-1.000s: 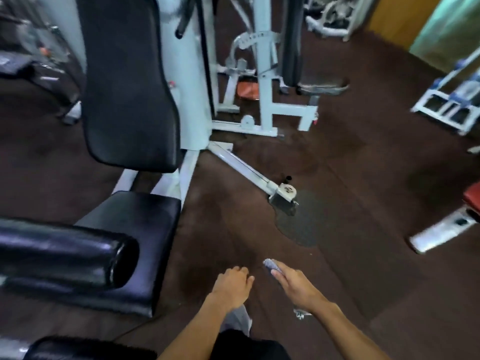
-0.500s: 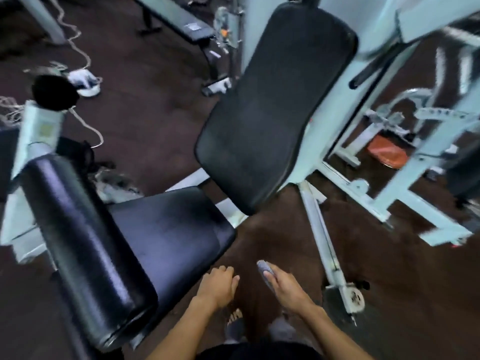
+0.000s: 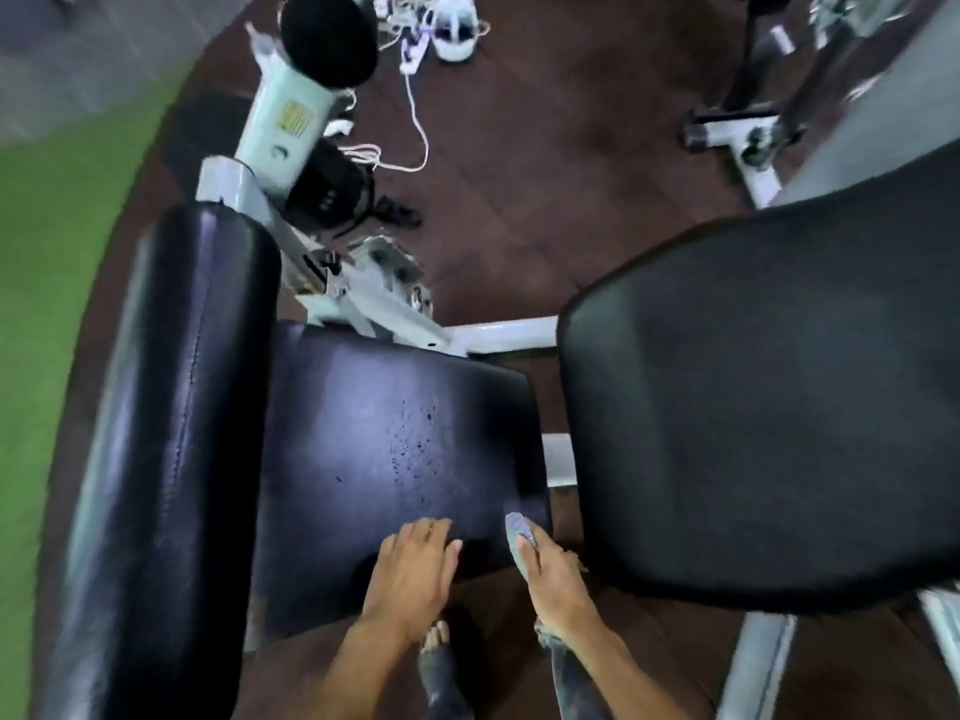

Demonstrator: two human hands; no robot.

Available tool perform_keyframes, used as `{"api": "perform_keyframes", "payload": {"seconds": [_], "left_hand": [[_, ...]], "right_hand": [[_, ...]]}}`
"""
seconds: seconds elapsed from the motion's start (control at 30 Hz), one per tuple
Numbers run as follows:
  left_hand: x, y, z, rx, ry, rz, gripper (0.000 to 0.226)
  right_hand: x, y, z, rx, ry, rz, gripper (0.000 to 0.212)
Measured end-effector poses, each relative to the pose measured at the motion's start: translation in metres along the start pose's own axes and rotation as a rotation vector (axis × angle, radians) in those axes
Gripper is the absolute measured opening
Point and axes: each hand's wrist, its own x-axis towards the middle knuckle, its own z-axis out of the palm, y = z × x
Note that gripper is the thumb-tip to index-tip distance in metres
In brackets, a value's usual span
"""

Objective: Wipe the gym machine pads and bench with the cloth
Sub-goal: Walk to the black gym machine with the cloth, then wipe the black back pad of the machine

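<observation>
The right hand [image 3: 558, 584] has its fingers clamped on a folded grey-blue cloth [image 3: 518, 532] at the five o'clock corner of the glossy black padded seat [image 3: 384, 449]. The left hand [image 3: 413, 574], fingers loosely together, hovers at the seat's six o'clock edge. A matte black back pad [image 3: 769, 407] stands at three o'clock.

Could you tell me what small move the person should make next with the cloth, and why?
Probably bring the right hand a little forward and left, to lay the cloth flat on the seat pad. The cloth sits bunched in that hand at the seat's near right corner, the seat shows dark specks, and the left hand is empty over the seat's near edge.
</observation>
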Motion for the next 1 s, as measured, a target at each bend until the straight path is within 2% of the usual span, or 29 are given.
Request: {"api": "perform_keyframes", "payload": {"seconds": [0.13, 0.3, 0.47, 0.6, 0.67, 0.73, 0.9, 1.0], "left_hand": [[0.035, -0.022, 0.024, 0.042, 0.101, -0.057, 0.05], [0.076, -0.062, 0.038, 0.074, 0.288, -0.083, 0.045], [0.096, -0.103, 0.047, 0.086, 0.433, -0.161, 0.047], [0.103, -0.122, 0.049, 0.027, 0.523, -0.251, 0.05], [0.101, -0.129, 0.054, 0.026, 0.56, -0.3, 0.052], [0.097, -0.135, 0.063, 0.046, 0.559, -0.328, 0.053], [0.093, -0.14, 0.069, 0.106, 0.54, -0.325, 0.054], [0.094, -0.14, 0.072, 0.126, 0.555, -0.327, 0.054]], "right_hand": [[0.051, 0.006, 0.01, 0.08, 0.021, -0.005, 0.042], [0.106, 0.008, 0.027, 0.109, 0.183, -0.055, 0.049], [0.14, 0.008, 0.044, 0.134, 0.352, -0.099, 0.049], [0.146, 0.011, 0.064, 0.158, 0.388, -0.148, 0.063], [0.145, 0.014, 0.081, 0.148, 0.378, -0.176, 0.062], [0.143, 0.022, 0.099, 0.06, 0.369, -0.214, 0.061], [0.142, 0.047, 0.114, -0.455, 0.356, -0.259, 0.063], [0.151, 0.058, 0.095, -0.538, 0.335, -0.246, 0.062]]}}
